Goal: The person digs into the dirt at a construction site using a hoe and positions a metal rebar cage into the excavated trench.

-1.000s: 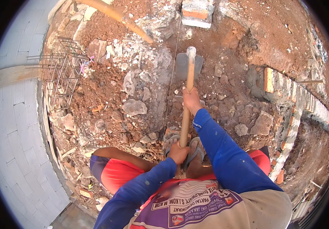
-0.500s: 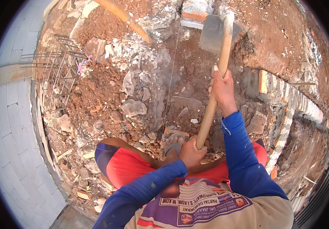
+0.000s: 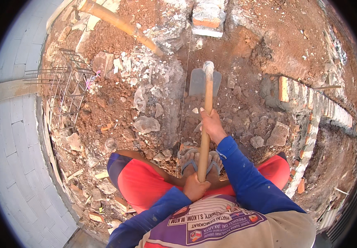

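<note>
I close my left hand (image 3: 195,188) round the butt of the hoe (image 3: 208,97) and my right hand (image 3: 212,126) farther up its handle (image 3: 204,151), presumably for leverage and aim, its blade (image 3: 196,84) ahead of my sandalled feet (image 3: 189,158), just right of the string (image 3: 185,82).

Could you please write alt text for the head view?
A person's left hand and right hand grip a wooden-handled hoe, its grey blade seen against reddish, rubble-strewn ground. A bamboo pole shows at upper left, brickwork at right.
</note>
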Motion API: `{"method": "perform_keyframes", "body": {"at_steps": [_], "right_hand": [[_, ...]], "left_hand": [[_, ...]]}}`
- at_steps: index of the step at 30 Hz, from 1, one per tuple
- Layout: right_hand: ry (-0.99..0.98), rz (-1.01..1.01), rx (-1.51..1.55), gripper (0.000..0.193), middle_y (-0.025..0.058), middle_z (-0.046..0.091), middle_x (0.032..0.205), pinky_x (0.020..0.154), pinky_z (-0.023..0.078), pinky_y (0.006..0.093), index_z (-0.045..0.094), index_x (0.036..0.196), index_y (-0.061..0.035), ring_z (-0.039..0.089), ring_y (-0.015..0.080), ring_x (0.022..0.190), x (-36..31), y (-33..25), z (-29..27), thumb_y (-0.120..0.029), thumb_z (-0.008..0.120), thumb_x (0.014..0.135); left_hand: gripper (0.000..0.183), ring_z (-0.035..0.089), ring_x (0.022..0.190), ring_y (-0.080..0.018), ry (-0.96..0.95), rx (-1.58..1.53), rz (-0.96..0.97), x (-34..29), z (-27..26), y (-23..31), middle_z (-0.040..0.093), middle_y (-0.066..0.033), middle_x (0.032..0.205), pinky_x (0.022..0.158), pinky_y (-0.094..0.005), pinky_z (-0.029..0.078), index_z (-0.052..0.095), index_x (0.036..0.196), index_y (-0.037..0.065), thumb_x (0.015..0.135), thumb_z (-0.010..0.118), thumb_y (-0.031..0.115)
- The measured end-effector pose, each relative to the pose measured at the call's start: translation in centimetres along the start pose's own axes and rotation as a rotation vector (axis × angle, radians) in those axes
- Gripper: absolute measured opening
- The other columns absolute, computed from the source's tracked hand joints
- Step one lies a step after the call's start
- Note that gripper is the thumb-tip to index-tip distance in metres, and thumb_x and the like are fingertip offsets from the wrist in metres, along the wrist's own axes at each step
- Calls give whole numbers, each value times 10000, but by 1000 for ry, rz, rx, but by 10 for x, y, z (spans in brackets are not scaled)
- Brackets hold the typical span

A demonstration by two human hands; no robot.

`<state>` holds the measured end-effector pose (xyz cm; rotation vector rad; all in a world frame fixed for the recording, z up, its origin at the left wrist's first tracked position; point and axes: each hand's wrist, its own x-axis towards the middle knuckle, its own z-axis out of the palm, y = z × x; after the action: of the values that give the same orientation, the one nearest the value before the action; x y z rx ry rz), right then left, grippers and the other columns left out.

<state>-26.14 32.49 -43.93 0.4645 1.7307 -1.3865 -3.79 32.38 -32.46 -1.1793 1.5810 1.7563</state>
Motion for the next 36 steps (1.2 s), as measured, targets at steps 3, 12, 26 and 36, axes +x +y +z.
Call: {"method": "perform_keyframes", "body": {"at_steps": [3,12,26,36], "right_hand": [[92,-130,74,325,21,510,719,443,470,327,483,1064,-56,533,141,531,9,-23,-35,-338,635,1010],[261,-588,-56,313,49,545,763,465,511,322,422,1105,-82,571,150,516,115,-114,-35,-367,541,1059],[-72,-240,-412,418,191,672,814,544,588,415,554,1073,97,694,313,606,188,-12,-8,-311,588,990],[-63,-247,-484,395,183,673,767,601,555,459,673,896,31,682,320,635,167,15,-50,-347,577,959]], "left_hand": [[381,658,722,-240,-78,134,74,23,6,21,651,-151,790,659,-391,534,614,1058,-58,776,737,167],[237,620,566,-189,87,68,400,261,19,35,637,-89,682,556,-363,505,630,991,-16,801,697,107],[187,545,455,-175,66,-107,188,153,4,43,598,-86,611,437,-374,425,621,793,1,800,685,176],[195,550,535,-138,-309,-322,-43,86,41,81,583,-44,699,460,-291,437,543,957,53,927,662,204]]}}
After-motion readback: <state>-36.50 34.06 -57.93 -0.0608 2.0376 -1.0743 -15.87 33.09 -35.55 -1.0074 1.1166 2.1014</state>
